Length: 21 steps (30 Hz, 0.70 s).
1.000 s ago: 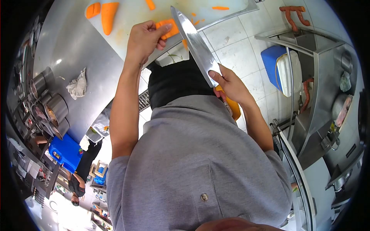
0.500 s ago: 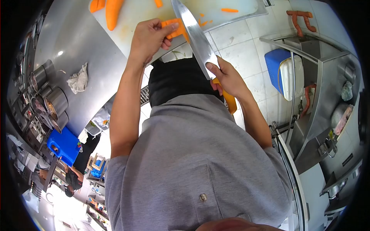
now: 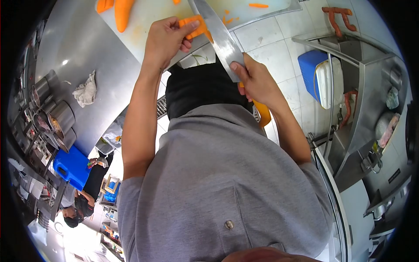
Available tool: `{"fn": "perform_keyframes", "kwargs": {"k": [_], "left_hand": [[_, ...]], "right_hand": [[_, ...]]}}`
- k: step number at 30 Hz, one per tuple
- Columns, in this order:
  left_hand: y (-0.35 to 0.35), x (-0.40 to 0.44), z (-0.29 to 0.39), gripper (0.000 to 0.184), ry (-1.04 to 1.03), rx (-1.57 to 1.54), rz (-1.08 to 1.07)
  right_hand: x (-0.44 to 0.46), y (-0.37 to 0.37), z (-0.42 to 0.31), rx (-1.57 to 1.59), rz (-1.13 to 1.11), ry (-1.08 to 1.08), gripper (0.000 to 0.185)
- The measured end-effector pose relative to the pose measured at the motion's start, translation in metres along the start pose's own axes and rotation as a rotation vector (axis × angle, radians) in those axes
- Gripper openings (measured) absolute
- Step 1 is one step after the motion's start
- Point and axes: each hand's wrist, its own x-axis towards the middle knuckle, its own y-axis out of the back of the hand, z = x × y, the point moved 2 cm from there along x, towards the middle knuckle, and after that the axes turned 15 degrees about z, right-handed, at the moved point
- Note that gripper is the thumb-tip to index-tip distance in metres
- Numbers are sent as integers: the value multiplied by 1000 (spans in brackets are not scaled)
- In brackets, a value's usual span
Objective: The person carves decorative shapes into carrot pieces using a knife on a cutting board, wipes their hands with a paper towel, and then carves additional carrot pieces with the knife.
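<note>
Between the fingers and thumb of my left hand [image 3: 168, 39] is a cut piece of carrot [image 3: 201, 31], held near the front edge of a white cutting board [image 3: 152, 13]. My right hand [image 3: 258, 81] is wrapped round the yellow handle of a large kitchen knife [image 3: 220, 39], with the thumb on the base of the blade. The broad blade lies along the cut end of the carrot piece; whether it touches cannot be made out. A longer peeled carrot [image 3: 123, 15], a carrot chunk [image 3: 104, 5] and a thin carrot strip [image 3: 258, 5] rest on the board with small scraps.
A crumpled white cloth [image 3: 85, 90] lies on the steel counter [image 3: 109, 65] to the left, near metal pots [image 3: 63, 117]. A blue container [image 3: 74, 163] and another person [image 3: 83, 205] are farther left. On the right are a blue-and-white cooler [image 3: 318, 81] and steel shelving [image 3: 362, 96].
The knife's blade has turned to show more of its flat side. Both hands appear slightly higher in the view. The other person on the left has shifted, and the head shows more.
</note>
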Motion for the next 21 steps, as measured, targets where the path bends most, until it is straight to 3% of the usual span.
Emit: {"fn": "perform_keyframes", "kwargs": {"k": [8, 10, 11, 15, 18, 20, 21], "left_hand": [[-1, 1, -2, 36, -17, -38, 15], [-2, 0, -6, 37, 2, -54, 34], [-2, -2, -6, 37, 9, -53, 37], [-4, -6, -2, 37, 13, -67, 73], [-5, -5, -5, 36, 8, -78, 81], [-5, -5, -5, 36, 7, -90, 82], [-5, -7, -4, 36, 9, -100, 89]], "right_hand": [[-2, 2, -13, -68, -22, -15, 30], [-4, -12, -5, -56, 47, 39, 29], [1, -19, 9, -105, 122, 176, 28], [0, -7, -7, -137, 118, 163, 28], [-3, -1, -16, -135, 0, -10, 30], [0, -13, 4, -177, 145, 259, 30], [1, -18, 8, -179, 147, 264, 30]]}}
